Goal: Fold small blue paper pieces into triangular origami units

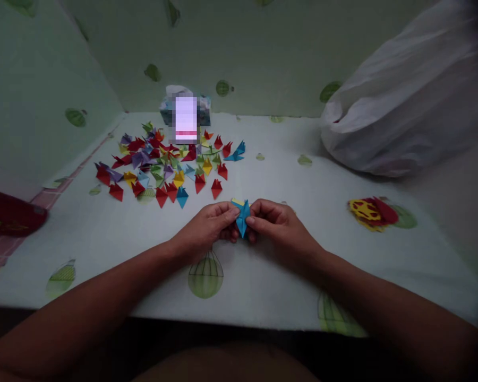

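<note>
Between my two hands, just above the table, is a small piece of folded blue paper (243,218) with a pale yellow part at its upper left. My left hand (219,218) pinches its left side between thumb and fingers. On the right side, the thumb and curled fingers of my right hand (271,218) grip it too. Its lower end narrows to a point. Beyond my hands lies a spread of small folded paper pieces in several colours, among them a blue one (182,196) and a red one (216,188). The undersides of my fingers are hidden.
A lit screen (186,118), blurred out, stands against a tissue box (205,110) at the back. A large white plastic bag (382,122) fills the back right. Yellow and red cut-out pieces (368,211) lie at right. A dark red object (11,212) sits at the left edge.
</note>
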Demonstrator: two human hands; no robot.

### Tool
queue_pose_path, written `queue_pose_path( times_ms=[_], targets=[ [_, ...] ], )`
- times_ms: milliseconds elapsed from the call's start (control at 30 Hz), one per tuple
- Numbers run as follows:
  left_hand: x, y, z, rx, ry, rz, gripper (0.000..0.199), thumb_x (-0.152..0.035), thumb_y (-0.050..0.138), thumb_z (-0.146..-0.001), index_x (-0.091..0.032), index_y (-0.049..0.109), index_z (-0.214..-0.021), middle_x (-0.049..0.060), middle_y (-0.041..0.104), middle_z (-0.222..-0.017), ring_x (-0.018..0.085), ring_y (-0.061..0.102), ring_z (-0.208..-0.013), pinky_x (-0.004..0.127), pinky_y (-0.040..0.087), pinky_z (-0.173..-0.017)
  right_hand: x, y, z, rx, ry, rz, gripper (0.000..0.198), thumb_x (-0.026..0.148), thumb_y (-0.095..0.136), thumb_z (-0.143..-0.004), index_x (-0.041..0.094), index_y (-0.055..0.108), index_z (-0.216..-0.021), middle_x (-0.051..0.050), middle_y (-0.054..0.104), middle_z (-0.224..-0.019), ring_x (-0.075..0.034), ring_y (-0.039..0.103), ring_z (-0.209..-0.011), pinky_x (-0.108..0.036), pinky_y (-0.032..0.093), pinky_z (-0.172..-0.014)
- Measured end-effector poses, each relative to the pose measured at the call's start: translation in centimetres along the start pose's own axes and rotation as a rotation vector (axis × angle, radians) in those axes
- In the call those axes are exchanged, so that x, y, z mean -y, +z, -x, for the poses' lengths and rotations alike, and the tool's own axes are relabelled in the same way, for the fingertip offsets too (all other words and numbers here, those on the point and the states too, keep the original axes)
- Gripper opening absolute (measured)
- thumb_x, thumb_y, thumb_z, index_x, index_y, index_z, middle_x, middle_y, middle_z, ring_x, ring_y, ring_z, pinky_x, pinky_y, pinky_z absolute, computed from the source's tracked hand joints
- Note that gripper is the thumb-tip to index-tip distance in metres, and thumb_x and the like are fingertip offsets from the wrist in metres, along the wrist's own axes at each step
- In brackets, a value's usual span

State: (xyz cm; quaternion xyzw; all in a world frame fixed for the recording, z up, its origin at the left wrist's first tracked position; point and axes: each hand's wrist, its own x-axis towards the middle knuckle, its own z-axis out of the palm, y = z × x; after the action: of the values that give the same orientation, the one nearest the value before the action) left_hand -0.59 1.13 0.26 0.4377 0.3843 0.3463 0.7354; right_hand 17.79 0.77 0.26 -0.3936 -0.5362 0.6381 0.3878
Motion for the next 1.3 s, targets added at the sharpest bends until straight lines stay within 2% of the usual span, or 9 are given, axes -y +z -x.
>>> queue_pose_path(
  times_ms=[133,267,467,633,767,967,1133,1300],
  targets=[
    [0.08,-0.03,0.03,-0.045,0.061,-0.044,0.030,-0.043,0.070,-0.086,-0.015,0.059,-0.082,-0.001,0.064,-0.071,0.010,0.058,-0.064,0.025,0.047,-0.066,0.22,0.14,0.02,-0.047,-0.009,0.037,0.026,0.036,0.075,-0.080,0.018,0.057,-0.073,0.003,0.060,-0.061,-0.010,0.054,-0.054,-0.026,0.043,-0.056],
    [0.13,-0.08,-0.03,-0.038,0.053,-0.023,0.028,-0.041,0.070,-0.086,-0.015,0.061,-0.081,0.000,0.065,-0.072,0.010,0.058,-0.065,0.025,0.047,-0.069,-0.02,0.10,0.02,-0.055,-0.024,0.019,0.024,0.035,0.073,-0.082,0.018,0.058,-0.075,0.003,0.060,-0.058,-0.011,0.054,-0.053,-0.027,0.044,-0.057],
    [0.10,-0.20,-0.16,0.052,0.008,0.065,0.029,-0.041,0.070,-0.086,-0.015,0.061,-0.077,0.000,0.063,-0.068,0.009,0.055,-0.059,0.023,0.044,-0.060,-0.39,-0.04,-0.01,0.001,0.000,-0.056,0.024,0.034,0.074,-0.083,0.018,0.058,-0.075,0.001,0.065,-0.068,-0.010,0.057,-0.055,-0.027,0.045,-0.057],
    [0.08,-0.24,-0.01,-0.046,0.116,-0.066,0.024,-0.037,0.069,-0.088,-0.014,0.065,-0.084,0.000,0.064,-0.072,0.009,0.057,-0.066,0.023,0.046,-0.067,-0.41,0.16,0.02,-0.056,-0.016,-0.041,0.024,0.032,0.074,-0.082,0.018,0.057,-0.072,0.002,0.064,-0.065,-0.009,0.056,-0.054,-0.026,0.044,-0.056],
    [0.12,-0.16,0.05,-0.038,0.078,-0.063,0.024,-0.038,0.067,-0.089,-0.015,0.065,-0.086,0.000,0.065,-0.074,0.011,0.060,-0.069,0.026,0.047,-0.071,-0.41,0.29,0.08,-0.084,-0.039,-0.007,0.022,0.030,0.073,-0.083,0.018,0.058,-0.072,0.003,0.063,-0.065,-0.010,0.056,-0.055,-0.026,0.044,-0.057],
    [-0.34,0.10,0.22,-0.051,0.078,-0.111,0.020,-0.032,0.073,-0.083,-0.015,0.063,-0.083,0.000,0.064,-0.077,0.010,0.060,-0.070,0.024,0.048,-0.069,-0.33,0.28,0.02,-0.107,-0.054,-0.045,0.026,0.032,0.076,-0.081,0.018,0.057,-0.072,0.003,0.064,-0.064,-0.010,0.057,-0.054,-0.026,0.046,-0.055],
    [-0.44,0.15,0.34,-0.032,0.132,-0.149,0.020,-0.033,0.068,-0.088,-0.015,0.060,-0.087,0.000,0.065,-0.075,0.010,0.062,-0.068,0.025,0.050,-0.068,-0.28,0.29,0.11,-0.102,-0.051,-0.049,0.024,0.030,0.074,-0.082,0.018,0.057,-0.073,0.002,0.067,-0.066,-0.010,0.058,-0.054,-0.025,0.047,-0.055],
    [-0.42,0.13,0.33,-0.036,0.100,-0.132,0.020,-0.031,0.069,-0.087,-0.015,0.059,-0.094,0.000,0.068,-0.076,0.011,0.064,-0.068,0.025,0.051,-0.068,-0.27,0.27,0.07,-0.115,-0.047,-0.049,0.020,0.028,0.072,-0.084,0.018,0.057,-0.075,0.001,0.068,-0.068,-0.010,0.059,-0.057,-0.026,0.047,-0.056]
  ],
)
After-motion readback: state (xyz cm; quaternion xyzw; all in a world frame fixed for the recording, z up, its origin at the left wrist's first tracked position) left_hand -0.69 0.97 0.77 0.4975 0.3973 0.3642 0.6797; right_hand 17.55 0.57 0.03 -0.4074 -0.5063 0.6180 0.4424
